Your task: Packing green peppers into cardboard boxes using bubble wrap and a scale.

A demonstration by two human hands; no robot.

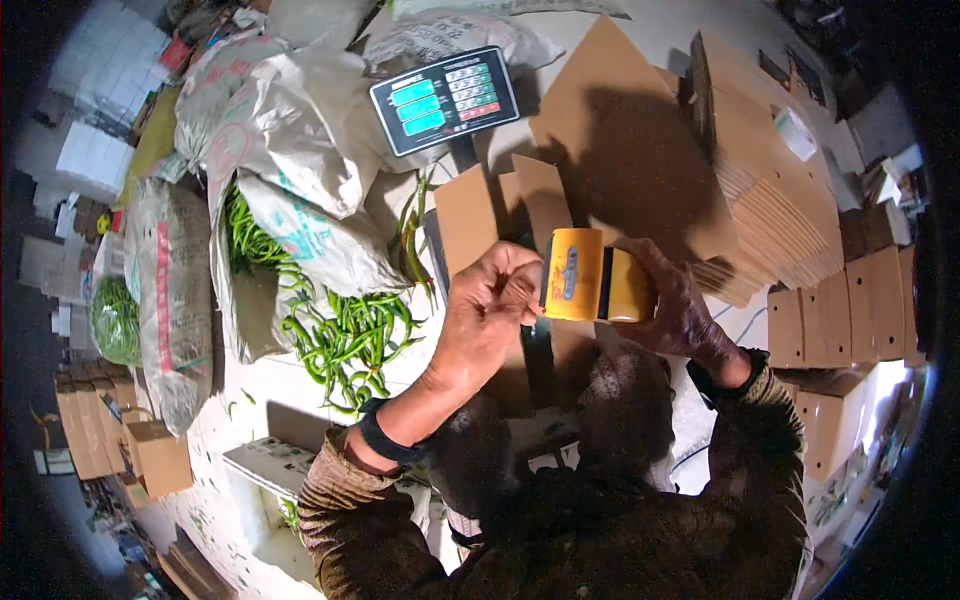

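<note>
In the head view, your yellow object (pixel 576 270) sits between your two hands, above the open cardboard box (pixel 466 218). Your right hand (pixel 678 302) grips its right end; your left hand (pixel 492 292) has its fingers drawn together at the left edge, though you cannot tell whether they pinch it. Green peppers (pixel 345 345) lie left, the scale display (pixel 445 100) far.

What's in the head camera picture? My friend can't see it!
A person's right hand holds what looks like a yellow tape dispenser, the left hand at its edge. Around them are a lit scale, cardboard and green peppers spilling from a sack.
</note>
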